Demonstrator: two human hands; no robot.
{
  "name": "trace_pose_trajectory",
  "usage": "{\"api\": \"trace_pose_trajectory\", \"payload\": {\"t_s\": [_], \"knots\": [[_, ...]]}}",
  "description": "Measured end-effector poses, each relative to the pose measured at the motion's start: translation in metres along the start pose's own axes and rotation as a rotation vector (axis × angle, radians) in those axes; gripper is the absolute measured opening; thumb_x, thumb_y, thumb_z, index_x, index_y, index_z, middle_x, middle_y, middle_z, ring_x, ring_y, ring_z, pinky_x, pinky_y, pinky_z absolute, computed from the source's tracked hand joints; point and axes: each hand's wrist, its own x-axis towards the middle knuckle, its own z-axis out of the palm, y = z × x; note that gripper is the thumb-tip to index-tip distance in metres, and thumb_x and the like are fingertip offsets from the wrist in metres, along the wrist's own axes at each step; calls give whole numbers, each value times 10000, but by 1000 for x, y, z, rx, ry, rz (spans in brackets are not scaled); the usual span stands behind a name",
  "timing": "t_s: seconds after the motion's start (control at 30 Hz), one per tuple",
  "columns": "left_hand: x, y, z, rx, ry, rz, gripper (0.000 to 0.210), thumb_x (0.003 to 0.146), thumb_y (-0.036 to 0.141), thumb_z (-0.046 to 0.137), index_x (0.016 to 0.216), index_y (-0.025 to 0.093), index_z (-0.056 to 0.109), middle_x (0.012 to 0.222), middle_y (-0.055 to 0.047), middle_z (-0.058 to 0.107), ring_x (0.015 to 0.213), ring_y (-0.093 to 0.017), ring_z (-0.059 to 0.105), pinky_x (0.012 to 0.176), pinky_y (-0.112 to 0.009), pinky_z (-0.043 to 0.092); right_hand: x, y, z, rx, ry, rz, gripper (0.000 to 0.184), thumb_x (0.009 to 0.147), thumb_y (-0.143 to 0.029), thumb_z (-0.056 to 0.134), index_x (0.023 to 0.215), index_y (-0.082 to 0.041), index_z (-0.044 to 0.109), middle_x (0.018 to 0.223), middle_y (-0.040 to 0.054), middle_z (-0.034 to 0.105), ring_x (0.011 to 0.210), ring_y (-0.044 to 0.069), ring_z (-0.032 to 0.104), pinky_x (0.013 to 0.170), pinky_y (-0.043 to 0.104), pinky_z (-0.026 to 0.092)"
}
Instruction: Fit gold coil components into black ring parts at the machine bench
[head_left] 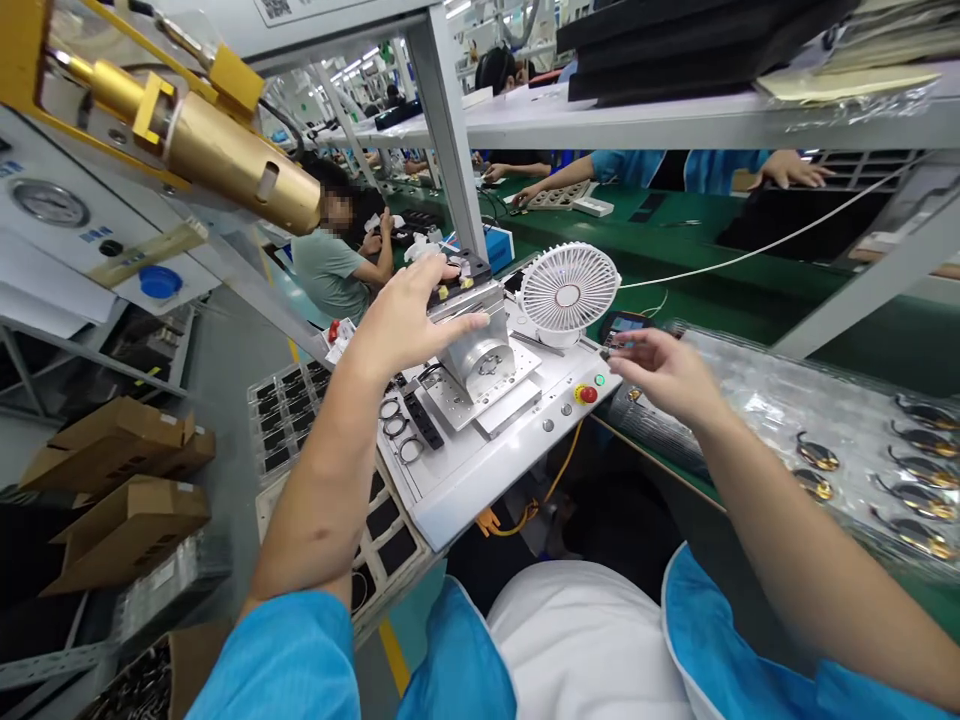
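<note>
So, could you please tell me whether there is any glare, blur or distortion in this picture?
Head view: pale glare lies on the clear plastic tray at right; head view: the cardboard boxes at left look soft; head view: the shelf post leans, perhaps from the wide lens or head tilt; head view: the left hand and right hand are readable.

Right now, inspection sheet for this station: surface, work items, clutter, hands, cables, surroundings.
Surface: white machine bed, red button on its front edge.
Work items: metal fixture on the bed.
Clutter: black strip beside the fixture; white fan near its far side.
Left hand: at the fixture's top, thumb extended; contact unclear.
Right hand: near the bed's right corner; grip unclear.
Cables: yellow cable below the bed's front.
Surroundings: cardboard boxes left; seated co-worker beyond.
</note>
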Motion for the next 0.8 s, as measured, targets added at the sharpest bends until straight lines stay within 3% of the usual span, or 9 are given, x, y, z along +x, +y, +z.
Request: {"api": "trace_pose_trajectory", "payload": {"t_s": [0.13,0.3,0.37,0.43,0.53,0.67,0.8], "knots": [[1,-5,-1,22,-12,21,927,684,817,711,1334,165,603,1434,-173,582,1449,-424,455,1192,-597,333,-25,41,-3,-251,-123,261,657,850,-348,706,1429,-97,525,949,105,772,861,260,736,812,386,577],[1,-7,-11,2,-91,33,874,737,788,693,1373,195,603,1452,-165,586,1458,-423,450,1177,-650,334,-39,60,19,-465,-374,297,852,904,-279,650,1631,-98,244,962,64,774,878,241,735,823,333,547],[-14,1,-12,-8,-30,20,793,804,746,668,1386,212,593,1481,-160,571,1493,-418,402,1192,-680,282,-43,63,28,-594,-387,264,868,913,-294,639,1644,-105,211,1013,81,771,953,273,731,866,356,536],[-40,15,-6,-38,111,7,664,882,671,637,1389,247,584,1529,-138,540,1526,-385,359,1218,-661,260,-47,65,35,-723,-368,233,880,927,-325,621,1652,-97,177,1073,122,762,1028,324,717,893,398,526],[-95,40,22,-157,311,6,505,916,540,672,1345,281,608,1515,-102,565,1484,-329,447,1208,-592,367,-51,65,41,-810,-324,219,896,931,-343,595,1655,-92,130,1118,167,748,1053,370,709,888,431,521],[-162,69,78,-431,219,-113,386,886,330,757,1255,261,668,1350,-112,683,1260,-286,662,1063,-496,562,-51,61,45,-849,-266,248,876,930,-349,576,1645,-105,132,1097,176,746,1026,381,716,861,427,521],[-197,93,123,-548,107,-285,260,870,266,761,1125,244,718,1183,-105,758,1097,-265,741,969,-442,621,-51,61,49,-908,-247,247,834,944,-342,547,1634,-91,151,1040,179,751,995,381,722,856,428,522]]}}
